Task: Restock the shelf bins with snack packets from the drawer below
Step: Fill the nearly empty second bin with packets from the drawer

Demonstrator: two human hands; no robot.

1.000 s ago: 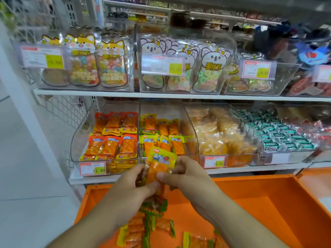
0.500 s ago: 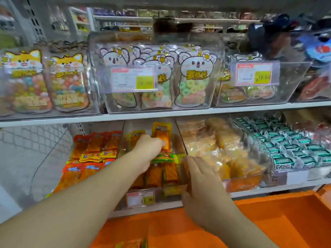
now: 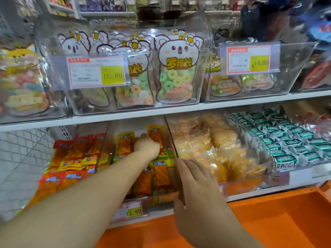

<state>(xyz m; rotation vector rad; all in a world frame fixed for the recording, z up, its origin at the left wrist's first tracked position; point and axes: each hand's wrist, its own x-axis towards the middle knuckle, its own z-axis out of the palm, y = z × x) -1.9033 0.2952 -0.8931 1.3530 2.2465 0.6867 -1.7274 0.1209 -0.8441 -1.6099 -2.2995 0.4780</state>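
The fingers of the left hand (image 3: 147,146) are hidden behind its own knuckles, deep in the clear shelf bin (image 3: 176,169) on the lower shelf. They are seen curled against an upright yellow-topped snack packet (image 3: 156,136) at the back of that bin, and the packet appears to be gripped, though the contact itself is not shown. The lower rows of orange packets in the bin are partly covered by the forearm. The right hand (image 3: 194,178) is held with fingers straight and relaxed, its fingertips laid against the bin's right front corner; nothing is grasped by it. The orange drawer (image 3: 279,217) below is cut off by the frame edge, and its contents cannot be made out. The bin's price label (image 3: 131,210) is blurred and partly hidden.
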